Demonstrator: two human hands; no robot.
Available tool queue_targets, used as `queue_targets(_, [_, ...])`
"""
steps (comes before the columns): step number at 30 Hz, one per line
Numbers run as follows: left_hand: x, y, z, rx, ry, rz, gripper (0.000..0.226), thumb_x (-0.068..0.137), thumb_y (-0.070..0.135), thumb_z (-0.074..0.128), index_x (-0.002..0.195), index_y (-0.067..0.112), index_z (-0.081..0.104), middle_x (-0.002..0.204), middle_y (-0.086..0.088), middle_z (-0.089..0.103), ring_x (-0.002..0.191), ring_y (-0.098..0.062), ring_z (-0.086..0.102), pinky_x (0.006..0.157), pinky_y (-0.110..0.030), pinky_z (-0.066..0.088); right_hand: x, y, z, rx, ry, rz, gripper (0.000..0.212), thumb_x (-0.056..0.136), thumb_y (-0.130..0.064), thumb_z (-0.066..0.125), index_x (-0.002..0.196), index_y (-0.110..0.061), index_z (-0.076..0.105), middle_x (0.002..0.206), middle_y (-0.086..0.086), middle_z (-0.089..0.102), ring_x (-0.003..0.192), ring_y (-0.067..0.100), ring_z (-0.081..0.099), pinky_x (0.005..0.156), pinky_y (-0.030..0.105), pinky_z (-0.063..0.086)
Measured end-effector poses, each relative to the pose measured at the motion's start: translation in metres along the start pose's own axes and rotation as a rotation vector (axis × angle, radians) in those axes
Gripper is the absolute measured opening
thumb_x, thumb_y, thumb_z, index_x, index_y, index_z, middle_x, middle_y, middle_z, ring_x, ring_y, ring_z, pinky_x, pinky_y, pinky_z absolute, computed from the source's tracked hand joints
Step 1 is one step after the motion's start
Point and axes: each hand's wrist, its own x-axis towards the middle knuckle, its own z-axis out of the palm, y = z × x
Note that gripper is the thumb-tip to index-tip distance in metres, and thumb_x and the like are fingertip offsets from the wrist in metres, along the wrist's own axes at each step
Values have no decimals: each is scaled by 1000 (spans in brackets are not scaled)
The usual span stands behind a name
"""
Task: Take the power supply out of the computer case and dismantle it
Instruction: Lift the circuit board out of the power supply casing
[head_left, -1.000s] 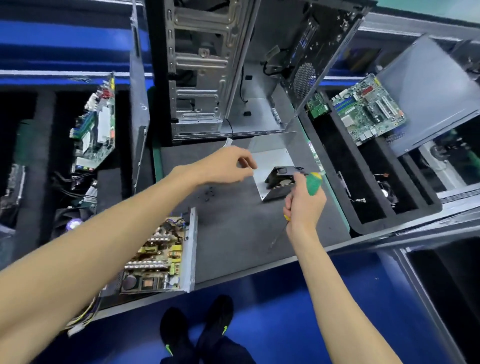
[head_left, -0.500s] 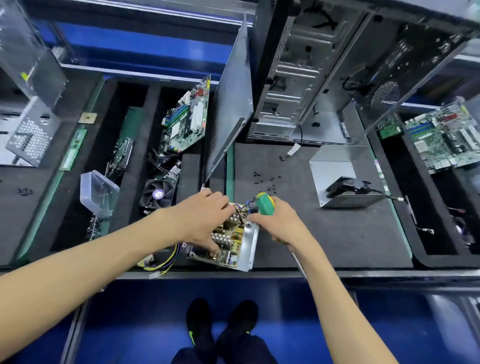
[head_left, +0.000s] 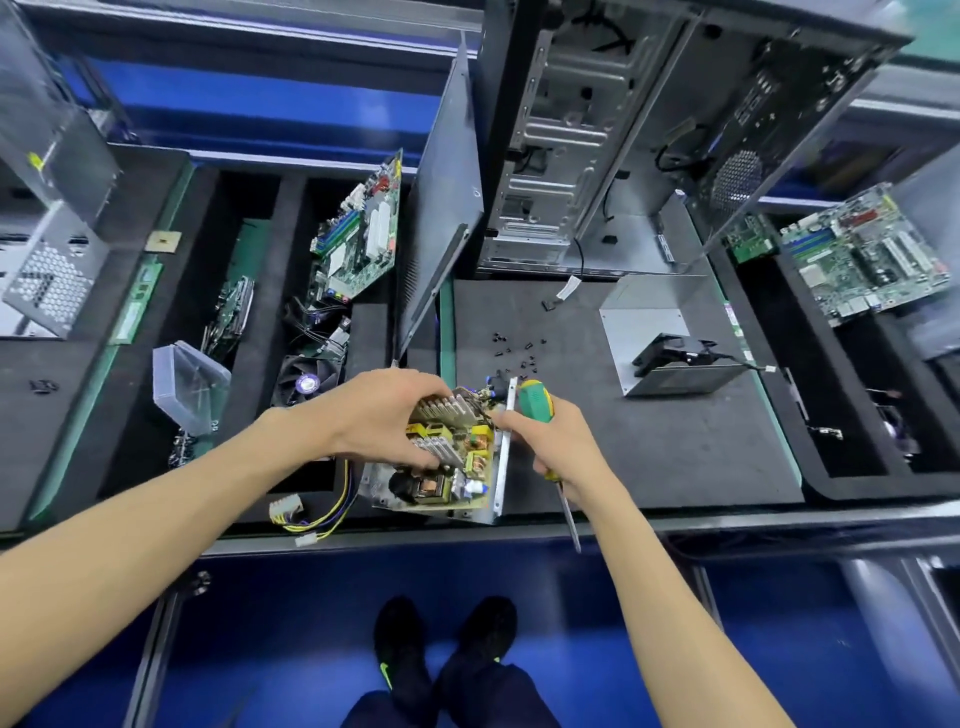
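Since half a second ago your left hand (head_left: 387, 418) has settled lower over the open power supply (head_left: 447, 457), and the unit now looks tipped up a little on its near edge. Your left fingers curl over the heat sinks and grip the board from above. Your right hand (head_left: 550, 441) is closed around the screwdriver (head_left: 540, 410), green handle up and the shaft pointing down past the worktop (head_left: 649, 441) edge, while its fingertips touch the metal side wall of the unit.

The power supply lies at the near edge of the worktop, just left of centre, and its yellow cable bundle (head_left: 322, 512) hangs over the edge. I think this is the main risk: if you lift or turn the unit quickly, the hanging cables could pull it off the edge. The capacitors on the board may also keep charge, so bare fingers on the parts are not safe. The screwdriver tip, held idle, could catch on your arm or the worktop edge.

Loose black screws (head_left: 519, 353) lie just beyond the unit and could roll away if you bump them. Farther right stands the removed cover with the fan (head_left: 670, 348). At the far side the empty computer case (head_left: 623, 145) stands open. Foam trays on the left and right hold motherboards and other parts, and below is a blue floor.
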Motion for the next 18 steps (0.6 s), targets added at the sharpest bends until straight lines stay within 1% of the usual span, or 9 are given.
queue_targets(3, [1, 1, -6, -85, -22, -61, 77, 68, 51, 87, 133, 24, 57, 127, 10, 63, 114, -13, 58, 100, -32, 46, 1, 1, -3, -66, -10, -37, 34, 86, -32, 81, 70, -24, 52, 52, -15, 45, 41, 5, 33, 38, 21, 30])
queue_targets(7, [9, 9, -9, 30, 16, -23, 73, 69, 51, 84, 132, 27, 57, 123, 12, 63, 112, -13, 55, 100, -30, 42, 3, -3, -3, -221, 42, -100, 30, 87, -27, 76, 68, -21, 53, 47, -18, 44, 43, 4, 35, 40, 21, 32])
queue_targets(9, [12, 9, -12, -24, 11, -64, 76, 69, 48, 85, 136, 27, 56, 129, 12, 62, 115, -12, 55, 100, -32, 45, 4, -5, -5, -197, 56, -112, 31, 88, -29, 77, 67, -23, 54, 46, -18, 46, 41, 3, 37, 40, 20, 32])
queue_targets(11, [12, 7, -12, -81, 7, -97, 81, 69, 46, 88, 140, 24, 54, 133, 10, 62, 118, -12, 57, 103, -33, 46, 4, -7, -9, -147, 61, -116, 33, 87, -35, 79, 68, -25, 54, 46, -18, 46, 40, 3, 38, 38, 20, 32])
queue_targets(13, [12, 7, -10, -109, 48, -117, 82, 69, 46, 88, 140, 23, 54, 134, 9, 63, 118, -13, 59, 103, -34, 46, 4, -6, -10, -127, 61, -125, 25, 86, -39, 80, 77, -27, 59, 48, -19, 48, 42, 2, 41, 38, 20, 34])
queue_targets(14, [12, 8, -9, -100, 82, -124, 82, 69, 48, 87, 140, 23, 54, 134, 9, 63, 118, -14, 59, 101, -34, 46, 5, -5, -10, -125, 63, -130, 17, 87, -39, 79, 86, -32, 62, 52, -20, 52, 44, 1, 44, 39, 20, 36])
queue_targets(15, [13, 10, -7, -74, 114, -126, 81, 70, 52, 86, 139, 25, 54, 133, 9, 64, 117, -15, 60, 99, -34, 47, 4, -4, -9, -123, 74, -133, 15, 89, -37, 77, 96, -38, 64, 56, -21, 55, 47, 0, 47, 41, 19, 39])
queue_targets(16, [15, 12, -5, -34, 139, -121, 80, 70, 56, 84, 139, 26, 55, 131, 10, 65, 116, -16, 61, 94, -33, 48, 5, -2, -8, -121, 87, -138, 20, 90, -34, 76, 103, -43, 63, 61, -21, 58, 50, -1, 49, 42, 18, 40])
queue_targets(18, [20, 15, -3, 44, 172, -105, 78, 71, 61, 80, 136, 27, 56, 126, 10, 67, 112, -19, 62, 86, -31, 44, 5, -1, -8, -126, 108, -150, 25, 91, -33, 74, 107, -47, 63, 66, -18, 59, 52, 0, 49, 43, 17, 41])
